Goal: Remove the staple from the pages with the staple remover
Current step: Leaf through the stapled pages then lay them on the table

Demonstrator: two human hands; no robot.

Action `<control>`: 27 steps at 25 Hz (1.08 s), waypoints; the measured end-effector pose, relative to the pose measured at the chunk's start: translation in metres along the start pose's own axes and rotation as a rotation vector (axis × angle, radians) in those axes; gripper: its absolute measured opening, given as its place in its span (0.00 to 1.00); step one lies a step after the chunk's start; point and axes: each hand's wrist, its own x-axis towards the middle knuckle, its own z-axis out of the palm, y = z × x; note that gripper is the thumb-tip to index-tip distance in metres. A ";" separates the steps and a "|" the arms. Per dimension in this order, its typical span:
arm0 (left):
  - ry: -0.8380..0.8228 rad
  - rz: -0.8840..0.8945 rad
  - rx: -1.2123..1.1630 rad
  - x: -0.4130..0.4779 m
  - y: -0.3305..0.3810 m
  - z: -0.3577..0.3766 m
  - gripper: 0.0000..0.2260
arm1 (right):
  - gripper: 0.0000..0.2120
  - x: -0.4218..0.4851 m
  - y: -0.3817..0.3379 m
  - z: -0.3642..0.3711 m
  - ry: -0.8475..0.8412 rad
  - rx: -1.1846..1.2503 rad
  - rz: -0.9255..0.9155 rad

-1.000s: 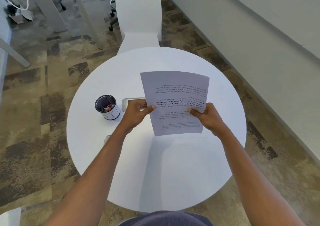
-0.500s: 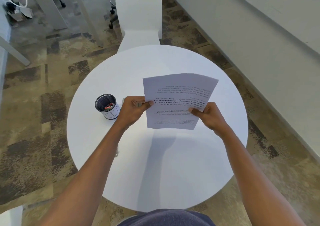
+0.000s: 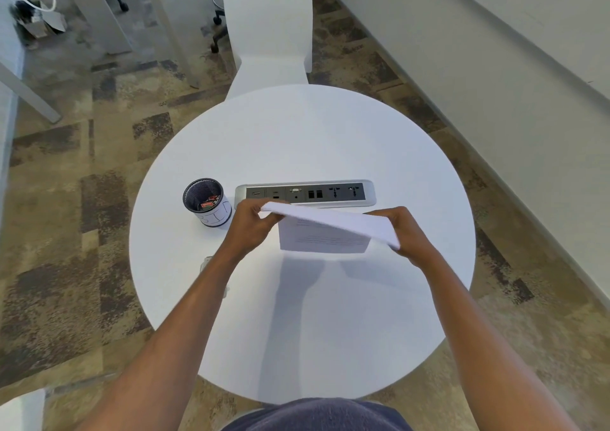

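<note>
The white printed pages [image 3: 333, 229] hang just above the round white table [image 3: 297, 331], tipped almost flat with the top sheet's back facing up. My left hand [image 3: 254, 229] pinches their left corner. My right hand [image 3: 401, 232] grips their right edge. A lower sheet with faint print shows beneath, between my hands. The staple itself is too small to make out. A black mesh cup [image 3: 207, 202] stands left of my left hand and holds a small red item; I cannot tell whether that item is the staple remover.
A grey socket panel [image 3: 305, 193] is set into the table just beyond the pages. Something small and pale [image 3: 206, 263] lies half hidden by my left forearm. A white chair [image 3: 267, 24] stands at the far side. A wall runs along the right.
The pages have tipped from upright and facing me to nearly flat and lower over the table. The socket panel behind them is now uncovered. Both hands kept their hold.
</note>
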 end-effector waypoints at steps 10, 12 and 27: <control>-0.029 -0.159 0.055 -0.005 -0.025 0.008 0.08 | 0.14 0.002 0.006 0.004 -0.025 0.109 0.141; 0.003 -0.146 0.005 -0.005 -0.020 0.011 0.07 | 0.15 0.002 0.000 0.003 0.018 0.145 0.124; -0.043 0.233 0.446 0.035 0.064 0.020 0.07 | 0.24 -0.001 -0.060 -0.059 -0.143 -0.130 0.052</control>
